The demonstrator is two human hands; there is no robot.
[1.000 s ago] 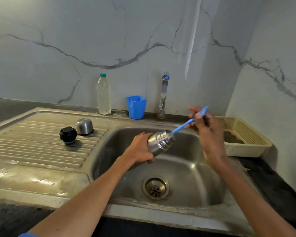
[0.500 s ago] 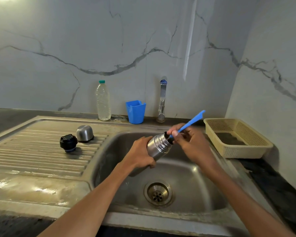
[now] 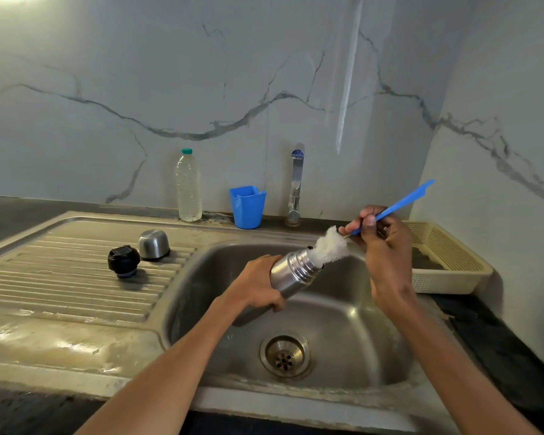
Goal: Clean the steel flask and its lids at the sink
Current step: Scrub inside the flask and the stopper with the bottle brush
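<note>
My left hand (image 3: pixel 258 285) grips the steel flask (image 3: pixel 294 271) around its body and holds it tilted over the sink basin (image 3: pixel 343 312), mouth pointing up and right. My right hand (image 3: pixel 382 243) pinches the blue handle of a bottle brush (image 3: pixel 393 208). The white bristle head (image 3: pixel 330 248) sticks partly out of the flask's mouth. On the ribbed drainboard (image 3: pixel 60 277) to the left stand the black inner lid (image 3: pixel 123 261) and, just behind it, the steel cup lid (image 3: pixel 153 244).
A tap (image 3: pixel 296 183) rises behind the basin, with a blue plastic cup (image 3: pixel 247 207) and a clear water bottle (image 3: pixel 188 186) to its left. A beige plastic basket (image 3: pixel 446 262) sits at the basin's right. The drain (image 3: pixel 285 356) lies below the flask.
My right hand has pulled the brush up and right, so the white bristles now show outside the flask's mouth. The flask stays tilted in my left hand.
</note>
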